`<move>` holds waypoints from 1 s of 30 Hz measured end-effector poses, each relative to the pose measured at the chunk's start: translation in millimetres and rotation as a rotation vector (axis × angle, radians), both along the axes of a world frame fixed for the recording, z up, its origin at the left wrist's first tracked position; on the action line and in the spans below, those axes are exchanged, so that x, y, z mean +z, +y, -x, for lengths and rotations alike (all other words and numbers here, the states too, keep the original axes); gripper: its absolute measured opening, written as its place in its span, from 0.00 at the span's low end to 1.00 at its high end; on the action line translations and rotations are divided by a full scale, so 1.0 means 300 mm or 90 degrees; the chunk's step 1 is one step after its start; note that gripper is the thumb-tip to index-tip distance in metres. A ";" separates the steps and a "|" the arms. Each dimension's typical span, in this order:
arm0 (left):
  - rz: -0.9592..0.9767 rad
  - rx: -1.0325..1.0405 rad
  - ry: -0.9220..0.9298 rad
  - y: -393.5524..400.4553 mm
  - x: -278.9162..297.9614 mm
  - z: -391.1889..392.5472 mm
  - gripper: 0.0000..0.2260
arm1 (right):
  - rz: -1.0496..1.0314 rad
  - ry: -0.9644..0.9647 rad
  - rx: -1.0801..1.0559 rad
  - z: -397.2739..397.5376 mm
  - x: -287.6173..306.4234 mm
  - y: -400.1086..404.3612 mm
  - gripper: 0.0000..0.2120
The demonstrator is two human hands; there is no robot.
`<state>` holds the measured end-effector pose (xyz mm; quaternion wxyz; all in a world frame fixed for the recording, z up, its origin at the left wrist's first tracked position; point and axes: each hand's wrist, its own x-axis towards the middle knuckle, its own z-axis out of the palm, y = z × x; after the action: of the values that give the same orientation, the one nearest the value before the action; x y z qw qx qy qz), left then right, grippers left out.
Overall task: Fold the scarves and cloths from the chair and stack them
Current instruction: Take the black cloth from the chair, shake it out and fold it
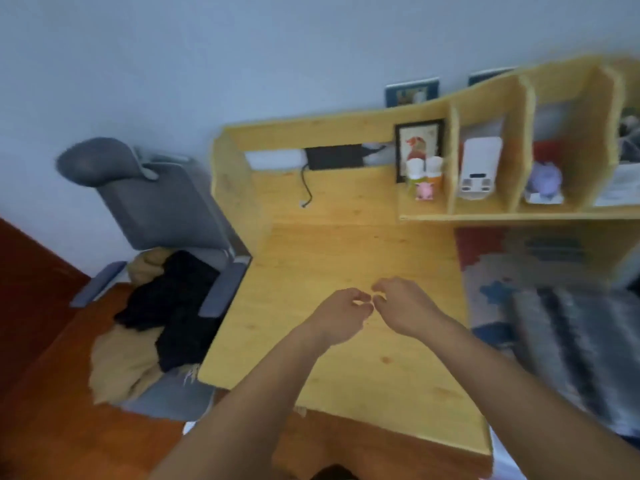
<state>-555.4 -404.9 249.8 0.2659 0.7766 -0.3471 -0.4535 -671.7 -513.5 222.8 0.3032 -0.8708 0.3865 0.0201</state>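
Desk (311, 237) under hands (372, 306); cloths (166, 306) on chair (159, 209), left

A pale wooden desk (346, 258) with cubby shelves (491, 143) stands against a plain wall (207, 57) on red-brown floor (41, 410).
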 end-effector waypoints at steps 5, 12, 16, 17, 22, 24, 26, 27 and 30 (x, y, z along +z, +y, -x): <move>-0.004 0.218 0.001 0.348 -0.009 -0.426 0.14 | -0.003 -0.001 0.133 -0.437 0.068 0.189 0.19; -0.024 0.337 0.032 0.831 -0.252 -1.055 0.10 | -0.090 0.024 0.200 -1.056 -0.046 0.518 0.17; -0.085 0.368 0.014 0.970 -0.506 -1.334 0.08 | -0.156 0.052 0.190 -1.353 -0.197 0.673 0.17; -0.103 0.373 -0.004 0.993 -0.579 -1.391 0.10 | -0.169 0.056 0.186 -1.412 -0.239 0.699 0.17; -0.116 0.444 -0.010 0.998 -0.879 -1.608 0.12 | -0.176 0.059 0.130 -1.593 -0.408 0.767 0.19; -0.075 0.424 -0.039 0.944 -0.930 -1.662 0.14 | -0.171 0.059 0.103 -1.626 -0.441 0.769 0.19; -0.026 0.355 -0.089 0.869 -0.941 -1.697 0.15 | -0.165 0.053 0.080 -1.644 -0.472 0.764 0.18; -0.013 0.306 -0.107 0.827 -0.945 -1.718 0.17 | -0.166 0.048 0.066 -1.647 -0.487 0.760 0.18; -0.029 0.241 -0.134 0.702 -0.951 -1.789 0.23 | -0.177 0.027 0.019 -1.636 -0.511 0.743 0.17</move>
<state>-18.6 -194.4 -35.5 0.2907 0.8770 -0.2104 -0.3196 -181.0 -290.6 69.3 0.4124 -0.8253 0.3735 0.0963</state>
